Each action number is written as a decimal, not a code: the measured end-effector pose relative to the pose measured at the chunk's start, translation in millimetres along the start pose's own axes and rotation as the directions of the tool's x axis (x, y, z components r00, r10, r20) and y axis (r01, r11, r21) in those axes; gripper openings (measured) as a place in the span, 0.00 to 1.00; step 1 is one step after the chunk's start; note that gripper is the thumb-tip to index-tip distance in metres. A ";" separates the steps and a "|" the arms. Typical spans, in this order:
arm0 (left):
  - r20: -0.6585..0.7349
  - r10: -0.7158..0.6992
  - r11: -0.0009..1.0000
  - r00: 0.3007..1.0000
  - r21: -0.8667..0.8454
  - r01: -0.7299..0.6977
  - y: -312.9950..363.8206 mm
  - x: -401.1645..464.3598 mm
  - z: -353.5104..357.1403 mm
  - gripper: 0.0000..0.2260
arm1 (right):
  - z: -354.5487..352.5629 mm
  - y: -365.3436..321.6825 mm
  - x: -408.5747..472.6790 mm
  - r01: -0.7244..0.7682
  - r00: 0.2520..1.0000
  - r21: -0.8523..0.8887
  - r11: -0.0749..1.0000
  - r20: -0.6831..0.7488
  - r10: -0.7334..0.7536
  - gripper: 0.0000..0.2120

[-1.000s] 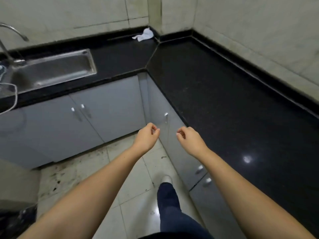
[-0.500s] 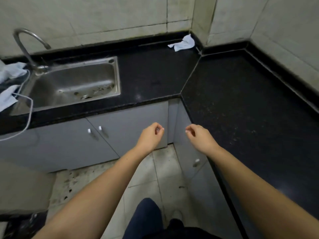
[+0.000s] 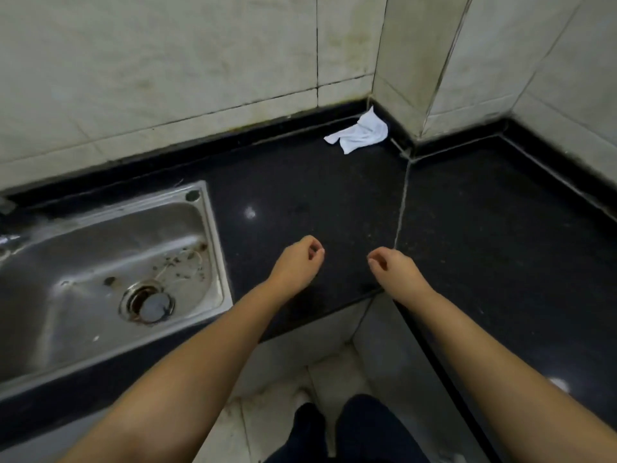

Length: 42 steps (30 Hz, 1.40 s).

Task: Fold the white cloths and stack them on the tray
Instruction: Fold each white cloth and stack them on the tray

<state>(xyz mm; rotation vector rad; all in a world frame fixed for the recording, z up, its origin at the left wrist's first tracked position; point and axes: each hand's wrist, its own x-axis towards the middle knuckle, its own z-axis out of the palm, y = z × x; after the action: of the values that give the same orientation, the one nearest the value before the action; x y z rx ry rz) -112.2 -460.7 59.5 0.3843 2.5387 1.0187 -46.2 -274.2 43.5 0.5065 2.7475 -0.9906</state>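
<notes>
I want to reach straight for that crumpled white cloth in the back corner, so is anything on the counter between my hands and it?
Nothing visible. Bare black countertop lies between the left hand, the right hand and the white cloth. The sink sits off to the left, outside that path.

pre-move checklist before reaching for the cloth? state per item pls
1. White cloth located: ok, crumpled on the black counter in the back corner by the wall.
2. Left hand free: ok, fingers loosely curled, holding nothing.
3. Right hand free: ok, same, no grip on anything.
4. Path to cloth: ok, bare counter between hands and cloth.
5. Tray in view: not ok, none visible.
6. Other cloths: cannot tell, only one in frame.
7. Sink beside path: ok, left of the hands.
</notes>
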 end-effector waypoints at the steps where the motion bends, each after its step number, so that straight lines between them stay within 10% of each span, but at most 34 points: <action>1: 0.011 0.015 1.000 1.000 0.015 -0.015 -0.7 18.3 -5.4 0.07 | -2.0 -2.3 13.9 -0.015 1.000 -0.005 1.000 -0.007 0.014 0.12; 19: 0.083 0.190 0.917 0.978 0.342 -0.207 37.0 354.8 0.4 0.17 | -51.8 -27.6 352.1 0.091 0.995 -0.151 0.984 -0.030 -0.096 0.15; 30: 0.029 0.287 0.855 0.958 0.442 -0.270 25.4 397.1 15.9 0.10 | -34.4 -15.5 393.6 0.028 0.993 -0.278 0.960 -0.102 -0.058 0.15; 42: -0.090 0.398 0.908 0.913 0.182 -0.378 -18.5 231.3 -4.0 0.09 | -51.1 -39.0 210.9 0.126 0.991 0.390 0.912 -0.019 -0.129 0.03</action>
<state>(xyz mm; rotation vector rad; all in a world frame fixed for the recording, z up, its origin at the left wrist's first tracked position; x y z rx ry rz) -322.2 -387.5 -6.7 0.9336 2.7307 0.9973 -258.7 -215.5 46.9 0.3774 2.6051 -1.5853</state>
